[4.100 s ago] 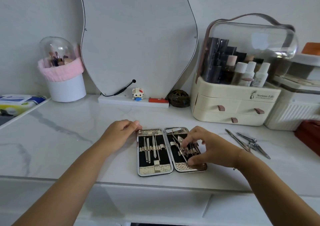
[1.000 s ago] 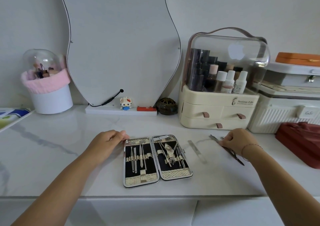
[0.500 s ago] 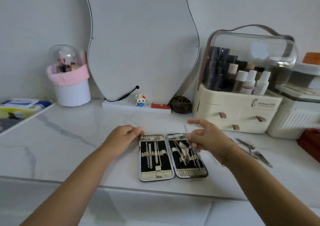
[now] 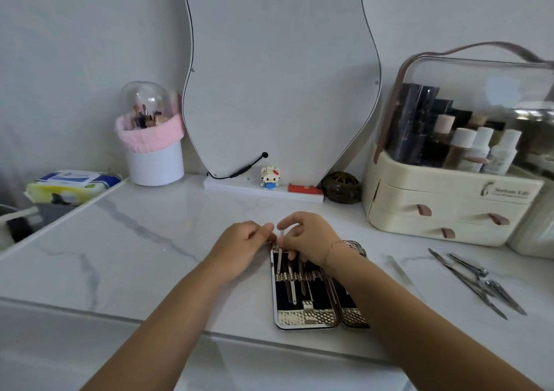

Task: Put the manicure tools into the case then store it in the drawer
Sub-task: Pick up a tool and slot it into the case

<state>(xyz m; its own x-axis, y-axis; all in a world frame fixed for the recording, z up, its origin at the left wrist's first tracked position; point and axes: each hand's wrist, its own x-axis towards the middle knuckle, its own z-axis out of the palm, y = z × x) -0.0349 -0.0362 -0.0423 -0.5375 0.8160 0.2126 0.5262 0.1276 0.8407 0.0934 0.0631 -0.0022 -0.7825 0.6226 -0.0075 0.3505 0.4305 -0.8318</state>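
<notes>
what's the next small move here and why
Probably slide the thin tool, pinched in the right hand, down under the strap in the left half of the case: its tip hangs just above that strap, and the left hand rests at the case's corner.

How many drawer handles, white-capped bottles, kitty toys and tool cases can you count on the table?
Drawer handles: 3
White-capped bottles: 3
Kitty toys: 1
Tool cases: 1
Total: 8
</notes>
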